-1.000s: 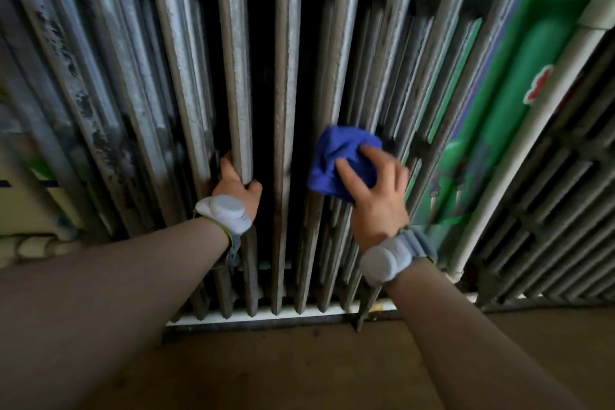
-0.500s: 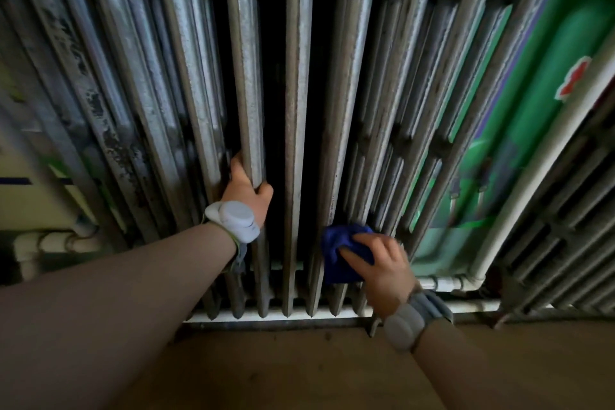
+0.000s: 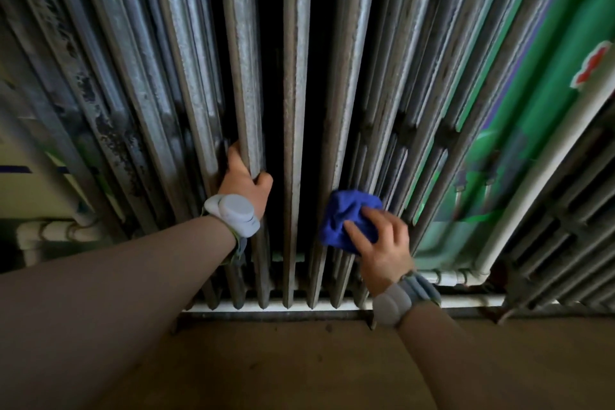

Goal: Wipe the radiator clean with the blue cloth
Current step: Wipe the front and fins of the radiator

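A tall grey cast-iron radiator with many vertical columns fills the view. My left hand grips one column near its lower part, thumb on the right side, fingers wrapped behind. A bunched blue cloth lies against the lower columns to the right of centre. My right hand holds the cloth from below and presses it onto the radiator, fingers curled over its lower right part. Both wrists carry grey bands.
A white pipe runs along the radiator's foot, above a brown floor. A white vertical pipe and a second radiator stand at the right. Behind is a green painted wall. White pipe fittings sit low left.
My right hand swept the blue cloth down the columns, then came back up a little. My left hand kept its grip on the same column.
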`<state>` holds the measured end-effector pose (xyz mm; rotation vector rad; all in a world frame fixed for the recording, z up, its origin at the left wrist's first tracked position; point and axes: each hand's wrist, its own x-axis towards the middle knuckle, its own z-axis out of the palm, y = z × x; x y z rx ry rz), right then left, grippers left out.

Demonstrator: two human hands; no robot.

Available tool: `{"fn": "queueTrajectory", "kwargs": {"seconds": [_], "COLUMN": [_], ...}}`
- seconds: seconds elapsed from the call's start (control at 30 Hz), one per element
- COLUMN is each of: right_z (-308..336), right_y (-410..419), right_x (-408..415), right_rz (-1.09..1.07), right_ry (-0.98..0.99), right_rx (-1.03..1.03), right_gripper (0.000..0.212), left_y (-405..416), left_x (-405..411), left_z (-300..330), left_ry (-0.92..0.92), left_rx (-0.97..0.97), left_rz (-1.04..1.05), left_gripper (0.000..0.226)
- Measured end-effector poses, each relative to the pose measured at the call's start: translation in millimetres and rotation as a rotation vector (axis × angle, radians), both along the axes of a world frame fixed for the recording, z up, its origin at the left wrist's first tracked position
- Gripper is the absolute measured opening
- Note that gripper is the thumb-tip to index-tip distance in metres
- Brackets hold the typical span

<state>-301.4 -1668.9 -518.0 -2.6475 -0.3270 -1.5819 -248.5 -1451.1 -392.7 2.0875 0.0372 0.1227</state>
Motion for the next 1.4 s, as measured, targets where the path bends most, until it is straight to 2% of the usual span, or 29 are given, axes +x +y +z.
{"fn": "queueTrajectory", "kwargs": {"seconds": [0.17, 0.23, 0.33, 0.47, 0.53, 0.63, 0.73, 0.87, 0.93, 1.0, 1.1, 1.23, 1.3, 1.4], "right_z": [-50.2, -40.4, 11.9, 82.3, 80.3, 38.6, -11.3, -56.0, -63.5, -57.3, -17.8, 41.6, 32.8, -14.5], "right_y": [-20.2, -14.9, -1.3, 10.1, 12.3, 8.7, -0.1, -16.4, -11.5, -8.3, -8.7, -3.0, -0.7, 2.5], "right_x": [-22.2, -23.7, -22.3, -13.9, -5.8, -0.3, -5.9, -20.0, -25.4, -25.9, -22.8, -15.9, -9.5, -5.3], "right_rz": [0.07, 0.067, 0.108, 0.112, 0.078, 0.03, -0.002, -0.011, -0.014, 0.015, 0.099, 0.065, 0.044, 0.003], "right_ry": [0.321, 0.274, 0.132, -0.072, -0.09, -0.091, 0.049, 0.362, 0.458, 0.424, 0.199, -0.031, -0.032, 0.028], "right_rx": [-0.323, -0.213, -0.11, 0.049, 0.041, 0.015, -0.052, -0.323, -0.32, -0.273, -0.245, -0.051, -0.042, -0.066], "right_gripper": [0.046, 0.036, 0.048, 0.043, 0.038, 0.028, 0.035, 0.059, 0.057, 0.052, 0.046, 0.044, 0.04, 0.039], "left_y": [-1.2, -1.3, 0.0, -0.6, -1.2, -2.9, -2.8, -3.3, -2.1, -1.2, -1.8, -1.9, -2.6, -3.5], "left_x": [-2.1, -2.9, -2.0, 0.5, 0.5, -0.3, -1.7, -1.4, -0.9, -1.0, -2.9, 1.3, 3.2, 3.7], "left_z": [-1.4, 0.1, 1.0, -3.6, -6.3, -6.7, -5.3, -3.8, -2.2, -0.4, 0.1, -6.4, -9.4, -11.4], "left_ry": [-0.034, -0.029, -0.025, -0.043, -0.043, -0.033, -0.024, -0.028, -0.009, -0.008, -0.02, -0.039, -0.043, -0.049], "left_rx": [-0.015, -0.013, 0.004, -0.009, -0.018, -0.025, -0.019, -0.012, -0.003, 0.006, 0.032, 0.058, 0.06, 0.038], "left_rz": [0.001, -0.016, -0.021, 0.008, 0.017, 0.017, 0.019, 0.013, 0.003, 0.005, 0.004, 0.026, 0.039, 0.041], "left_gripper": [0.072, 0.072, 0.073, 0.075, 0.076, 0.075, 0.075, 0.074, 0.074, 0.073, 0.073, 0.073, 0.074, 0.074]}}
